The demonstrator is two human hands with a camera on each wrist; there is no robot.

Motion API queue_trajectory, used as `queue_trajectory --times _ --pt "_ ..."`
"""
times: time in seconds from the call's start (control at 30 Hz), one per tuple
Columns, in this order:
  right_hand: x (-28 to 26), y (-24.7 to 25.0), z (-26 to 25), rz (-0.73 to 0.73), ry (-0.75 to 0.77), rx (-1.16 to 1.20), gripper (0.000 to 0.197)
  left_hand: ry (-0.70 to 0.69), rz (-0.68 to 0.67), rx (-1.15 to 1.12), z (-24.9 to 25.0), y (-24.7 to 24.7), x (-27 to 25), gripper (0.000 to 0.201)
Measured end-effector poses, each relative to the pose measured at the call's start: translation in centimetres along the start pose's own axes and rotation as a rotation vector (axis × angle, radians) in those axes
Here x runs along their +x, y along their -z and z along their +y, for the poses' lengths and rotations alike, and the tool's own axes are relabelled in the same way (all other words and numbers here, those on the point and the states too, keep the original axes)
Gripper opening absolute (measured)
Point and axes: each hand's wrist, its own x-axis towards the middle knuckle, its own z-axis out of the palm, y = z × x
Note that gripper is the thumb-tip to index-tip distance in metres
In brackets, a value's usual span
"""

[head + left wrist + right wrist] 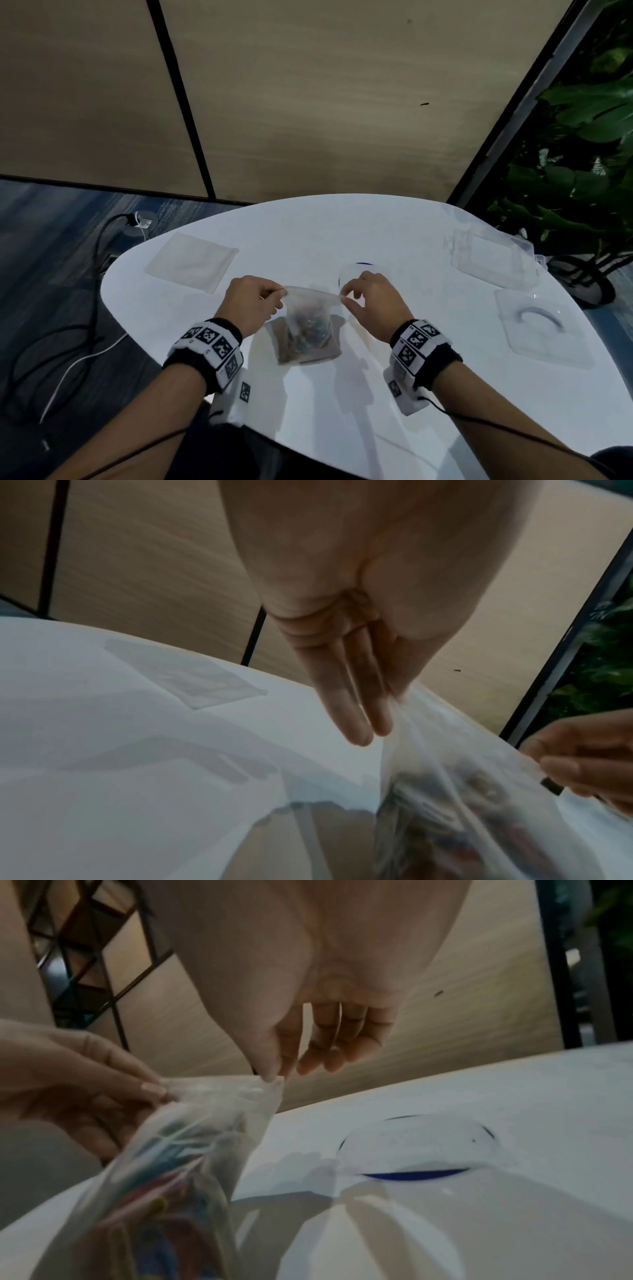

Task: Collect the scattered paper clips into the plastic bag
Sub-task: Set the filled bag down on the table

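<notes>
The left forearm and right forearm each carry a wristband (212,349) printed with black-and-white square markers, nearest the head camera. Beyond them the left hand (251,303) pinches the left end of the plastic bag's (308,322) top edge between thumb and forefinger, and the right hand (371,305) pinches the right end the same way, its other fingers loosely curled and clear of the film. Between the two grips the top edge is stretched out; below them the bag hangs above the white bench (342,404), casting a shadow there. Coloured paper clips (164,1161) lie bunched inside the bag, under both grips. Just beyond the right grip a clear round lid with a blue rim (416,1148) lies on the bench; beyond the left grip lies a flat empty bag (191,262).
</notes>
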Motion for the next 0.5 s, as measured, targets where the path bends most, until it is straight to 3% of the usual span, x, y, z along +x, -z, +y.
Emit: queue_trajectory --times 0.13,0.2,0.27,0.37,0.5 --pt "1.4 0.3 3.4 0.031 -0.145 0.083 0.03 0.016 0.023 0.254 -1.5 -0.9 3.0 0.028" --pt "1.4 1.6 6.7 0.086 -0.271 -0.022 0.033 0.052 0.083 0.395 -3.4 -0.3 5.0 0.033" --pt "0.8 3.7 10.7 0.099 -0.411 -0.179 0.028 0.121 0.159 0.481 -5.2 0.3 6.5 0.024" --pt "-1.2 6.5 16.6 0.045 -0.624 -0.31 0.031 0.206 0.188 0.592 -7.9 1.2 7.9 0.016" --pt "-3.4 8.1 22.3 -0.064 -0.676 -0.412 0.046 0.199 0.142 0.68 -9.2 1.6 8.3 0.037"
